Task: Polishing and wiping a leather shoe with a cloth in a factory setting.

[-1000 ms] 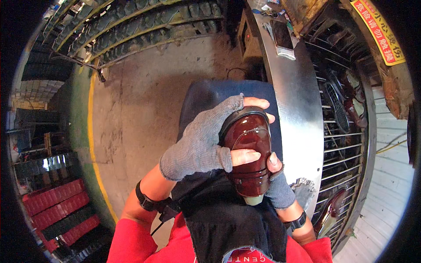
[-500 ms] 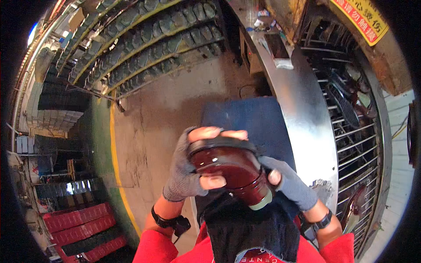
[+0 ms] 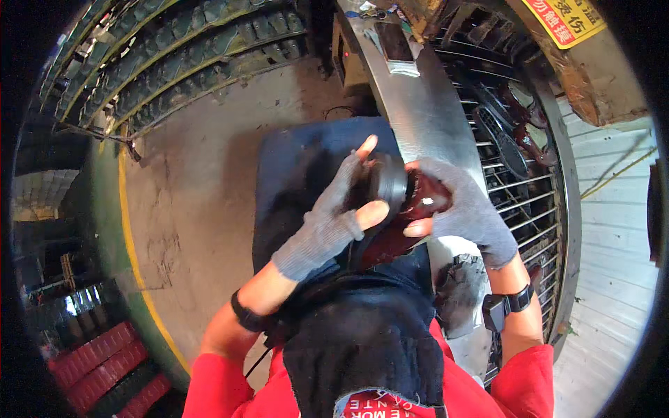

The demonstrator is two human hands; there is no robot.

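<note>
A glossy dark red shoe (image 3: 427, 197) with a thick black sole (image 3: 391, 187) is held up in front of my body, over a blue padded surface. My left hand (image 3: 324, 223), in a grey glove with bare fingertips, grips the sole side, thumb below and forefinger above. My right hand (image 3: 465, 212), gloved the same way, wraps round the dark red upper, thumb on its near side. Part of the shoe is hidden by both hands, and its lower part is blurred against my dark apron (image 3: 362, 327).
At my right runs a metal ledge (image 3: 432, 115) beside a rack of metal bars (image 3: 519, 202) carrying soles (image 3: 502, 143) and dark red shoe parts. A yellow sign (image 3: 568, 21) hangs above. Shelves of dark shoe-shaped forms (image 3: 188, 52) stand far left. The blue padded surface (image 3: 279, 160) lies ahead.
The shoe has been turned, so its sole edge now stands upright between my hands. My left hand has shifted along the sole. My view has swung right.
</note>
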